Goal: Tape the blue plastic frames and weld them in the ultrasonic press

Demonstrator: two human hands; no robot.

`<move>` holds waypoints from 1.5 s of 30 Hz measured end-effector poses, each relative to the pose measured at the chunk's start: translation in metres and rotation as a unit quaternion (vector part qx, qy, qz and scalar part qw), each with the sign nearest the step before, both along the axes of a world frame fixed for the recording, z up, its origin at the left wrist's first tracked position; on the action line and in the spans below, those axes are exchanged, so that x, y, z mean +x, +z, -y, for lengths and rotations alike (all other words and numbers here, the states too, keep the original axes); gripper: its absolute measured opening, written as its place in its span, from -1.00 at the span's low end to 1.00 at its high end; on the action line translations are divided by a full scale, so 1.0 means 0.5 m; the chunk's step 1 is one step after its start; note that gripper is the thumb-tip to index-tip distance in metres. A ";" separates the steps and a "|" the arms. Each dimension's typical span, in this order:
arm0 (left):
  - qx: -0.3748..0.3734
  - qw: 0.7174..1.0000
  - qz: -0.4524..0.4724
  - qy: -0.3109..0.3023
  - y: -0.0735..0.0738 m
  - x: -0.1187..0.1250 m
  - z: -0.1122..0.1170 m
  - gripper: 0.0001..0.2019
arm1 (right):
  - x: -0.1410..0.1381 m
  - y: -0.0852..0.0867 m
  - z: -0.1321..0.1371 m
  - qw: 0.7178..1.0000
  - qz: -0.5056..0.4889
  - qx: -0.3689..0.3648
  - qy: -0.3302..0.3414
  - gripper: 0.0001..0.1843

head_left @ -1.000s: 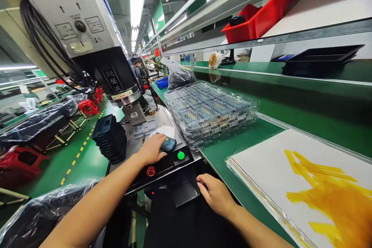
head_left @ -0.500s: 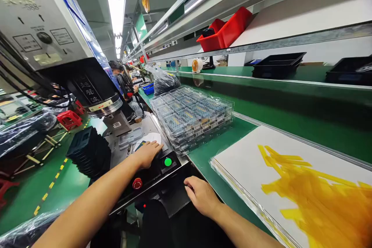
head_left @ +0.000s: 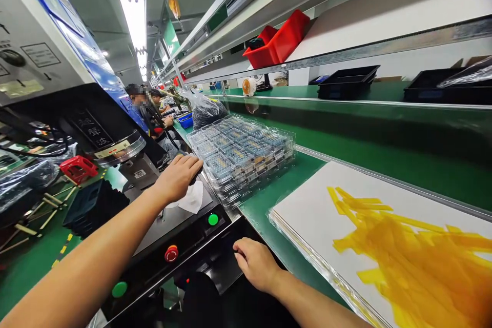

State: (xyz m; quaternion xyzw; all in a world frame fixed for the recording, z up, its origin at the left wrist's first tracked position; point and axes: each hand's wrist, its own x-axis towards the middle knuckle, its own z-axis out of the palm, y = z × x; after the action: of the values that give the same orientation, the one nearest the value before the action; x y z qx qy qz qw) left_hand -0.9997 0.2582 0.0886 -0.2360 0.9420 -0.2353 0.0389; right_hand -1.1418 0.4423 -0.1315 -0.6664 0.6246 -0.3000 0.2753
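My left hand (head_left: 177,178) hovers over the welding machine's metal table (head_left: 169,218), just left of a stack of clear blister trays (head_left: 242,151). Its fingers are curled down, with something dark barely showing under them. A white sheet (head_left: 192,198) lies right below that hand. My right hand (head_left: 257,265) rests palm down on a black ledge (head_left: 221,277) under the control panel, fingers curled in, with nothing visible in them. The panel carries a green button (head_left: 212,219), a red button (head_left: 171,253) and another green button (head_left: 119,289).
The ultrasonic welder head (head_left: 103,136) hangs over the table at left, beside stacked black trays (head_left: 90,205). White sheets with yellow strips (head_left: 384,236) lie on the green bench at right. A red bin (head_left: 277,41) and black trays (head_left: 346,79) sit on shelves. Other people (head_left: 138,100) work further along.
My left hand has lifted off the front of the control panel and moved away from me, toward the clear trays. The view has swung right. My right hand has stayed put.
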 end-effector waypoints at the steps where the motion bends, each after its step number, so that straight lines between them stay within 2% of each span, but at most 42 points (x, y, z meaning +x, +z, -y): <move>1: 0.000 1.000 0.000 -0.014 0.012 -0.022 0.009 -0.42 | 0.001 0.000 0.000 1.000 -0.002 0.000 0.001 -0.79; 3: 0.009 0.999 0.018 -0.047 0.026 -0.069 0.023 -0.43 | 0.001 0.000 0.000 1.000 -0.004 -0.002 0.002 -0.78; 5: 0.021 0.995 0.051 -0.078 0.026 -0.116 0.031 -0.45 | -0.001 -0.001 -0.001 1.000 -0.004 -0.003 -0.001 -0.78; 9: 0.034 0.988 0.098 -0.113 0.005 -0.188 0.043 -0.53 | -0.005 -0.006 -0.002 1.000 0.000 -0.003 -0.004 -0.77; 13: 0.039 0.986 0.113 -0.115 -0.021 -0.219 0.060 -0.52 | -0.007 -0.005 -0.002 1.000 0.006 0.000 -0.008 -0.76; 22: 0.069 0.987 0.126 -0.069 -0.051 -0.211 0.075 -0.43 | -0.006 -0.001 0.002 1.000 0.002 0.014 -0.001 -0.75; 27: 0.085 0.992 0.091 -0.026 -0.057 -0.193 0.089 -0.35 | -0.004 -0.003 0.004 1.000 0.005 0.009 -0.002 -0.75; 29: 0.082 0.995 0.050 0.003 -0.061 -0.189 0.093 -0.38 | -0.004 -0.003 0.003 1.000 0.005 0.011 -0.002 -0.75; 33: 0.076 0.994 -0.044 0.067 -0.071 -0.184 0.095 -0.58 | -0.006 -0.001 0.002 1.000 0.006 0.014 0.001 -0.75; 35: 0.084 0.990 -0.066 0.088 -0.078 -0.181 0.094 -0.55 | -0.007 0.001 0.002 1.000 0.007 0.015 0.002 -0.75; 45: 0.143 0.975 -0.115 0.122 -0.103 -0.168 0.093 -0.63 | -0.006 -0.001 0.004 1.000 0.012 0.021 0.002 -0.77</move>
State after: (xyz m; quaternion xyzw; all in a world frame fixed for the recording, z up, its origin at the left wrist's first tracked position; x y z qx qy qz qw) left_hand -1.0836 0.2119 0.0373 -0.3669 0.9281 -0.0630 -0.0078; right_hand -1.1448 0.4406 -0.1320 -0.6583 0.6261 -0.2938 0.2970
